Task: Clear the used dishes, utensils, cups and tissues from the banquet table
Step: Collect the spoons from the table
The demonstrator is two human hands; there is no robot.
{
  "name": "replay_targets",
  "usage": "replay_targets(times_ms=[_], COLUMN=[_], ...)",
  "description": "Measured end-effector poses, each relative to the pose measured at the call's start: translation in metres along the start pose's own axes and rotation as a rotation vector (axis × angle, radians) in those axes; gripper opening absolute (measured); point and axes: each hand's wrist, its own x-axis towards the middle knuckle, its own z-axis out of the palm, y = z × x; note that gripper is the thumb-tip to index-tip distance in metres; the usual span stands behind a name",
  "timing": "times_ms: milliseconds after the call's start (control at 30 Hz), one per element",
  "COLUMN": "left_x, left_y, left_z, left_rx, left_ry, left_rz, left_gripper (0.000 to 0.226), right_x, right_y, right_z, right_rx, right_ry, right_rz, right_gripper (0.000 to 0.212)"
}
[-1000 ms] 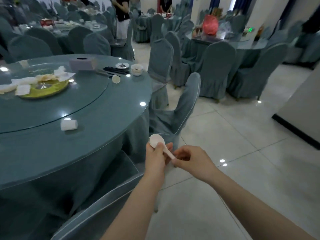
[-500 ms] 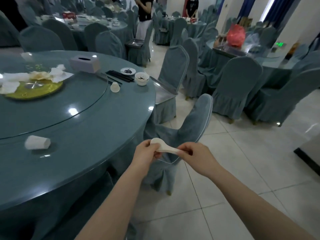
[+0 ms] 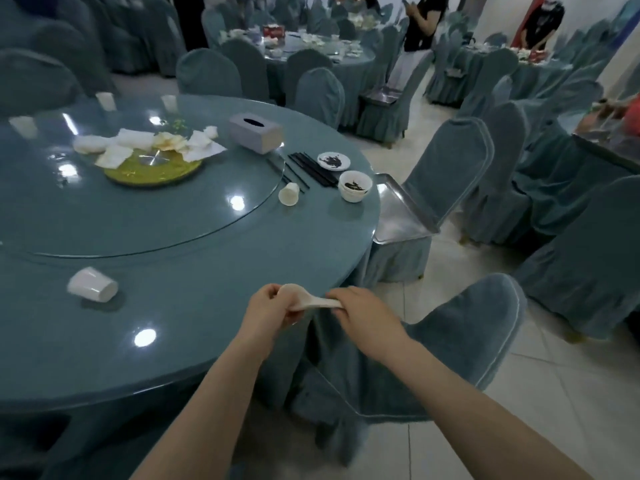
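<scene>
Round table (image 3: 194, 271) carries tissues (image 3: 138, 143), chopsticks (image 3: 311, 169), bowl (image 3: 355, 186), two tipped cups (image 3: 92, 284). At its near edge, left hand (image 3: 268, 311) curls round spoon (image 3: 304, 299) bowl-end; right hand (image 3: 360, 313) pinches the handle.

Two bare forearms rise from the frame's 6 o'clock edge toward the centre. No sleeve, cuff, watch or bracelet shows anywhere along them. The left hand (image 3: 266, 311) and right hand (image 3: 362, 315) are ungloved, and, as far as the soft, slightly blurred view allows, wear no rings.
</scene>
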Motion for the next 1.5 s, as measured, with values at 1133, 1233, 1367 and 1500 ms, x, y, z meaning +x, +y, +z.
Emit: replay_targets(times_ms=[1133, 1233, 1367, 1500], left_x=[0.321, 0.331, 0.329, 0.321], left_y=[0.008, -0.002, -0.011, -0.014], left_z=[-0.103, -0.103, -0.111, -0.120], left_rx=[1.110, 1.247, 1.280, 1.284], left_ry=[0.000, 0.010, -0.007, -0.030], left_rz=[-0.149, -0.200, -0.155, -0.144], left_gripper=[0.120, 0.130, 0.128, 0.125], right_x=[0.337, 0.373, 0.425, 0.457], right_y=[0.152, 0.169, 0.187, 0.192], right_z=[0.086, 0.091, 0.092, 0.101], right_rx=[0.257, 0.210, 0.183, 0.160], right_ry=[-0.139, -0.113, -0.056, -0.042], right_rz=[0.631, 0.622, 0.595, 0.565], right_gripper=[0.017, 0.019, 0.017, 0.018])
